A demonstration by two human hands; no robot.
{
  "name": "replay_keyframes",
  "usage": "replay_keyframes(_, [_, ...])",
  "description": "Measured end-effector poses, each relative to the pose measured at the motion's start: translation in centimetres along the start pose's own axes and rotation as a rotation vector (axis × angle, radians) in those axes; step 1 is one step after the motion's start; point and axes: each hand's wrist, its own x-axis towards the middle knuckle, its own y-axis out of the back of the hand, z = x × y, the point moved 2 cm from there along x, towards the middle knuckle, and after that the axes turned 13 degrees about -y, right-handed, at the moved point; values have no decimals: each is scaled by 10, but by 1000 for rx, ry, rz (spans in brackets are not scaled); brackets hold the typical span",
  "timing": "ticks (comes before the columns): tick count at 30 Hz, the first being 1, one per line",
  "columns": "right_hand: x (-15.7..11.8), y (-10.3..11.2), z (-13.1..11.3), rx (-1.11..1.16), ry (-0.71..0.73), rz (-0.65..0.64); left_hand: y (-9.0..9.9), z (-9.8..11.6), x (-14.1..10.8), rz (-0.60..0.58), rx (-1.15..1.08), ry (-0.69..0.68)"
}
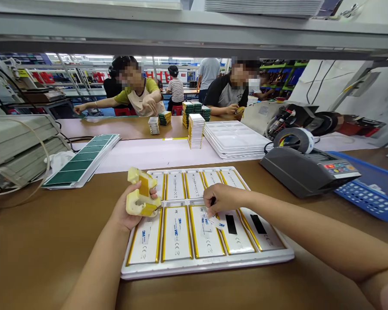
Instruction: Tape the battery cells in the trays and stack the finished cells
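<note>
My left hand (125, 215) is closed around a cream notched block (138, 210) with amber tape on it, held over the left side of a white tray (213, 262). Flat pouch batteries (177, 232) with amber edges lie in the tray in two rows. Several front-row ones bear clear patches printed 3M; the two at the right have black adhesive patches (258, 224). With its fingers pinched, my right hand (221, 198) grips a white 3M-printed liner strip (217, 222) above the middle and right front batteries. Its fingertips partly hide the strip.
Right of the tray stand a grey tape dispenser (310, 170) with a tape roll (295, 140) and a blue basket (368, 202). Behind are stacked white trays (236, 137) and a battery stack (196, 129). Green-faced sheets (84, 159) lie left. A shelf beam (181, 28) crosses overhead; two co-workers sit opposite.
</note>
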Motion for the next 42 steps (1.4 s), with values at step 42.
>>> replay_keyframes(42, [43, -24, -55, -9, 38, 73, 5, -7, -1, -31, -262, 42])
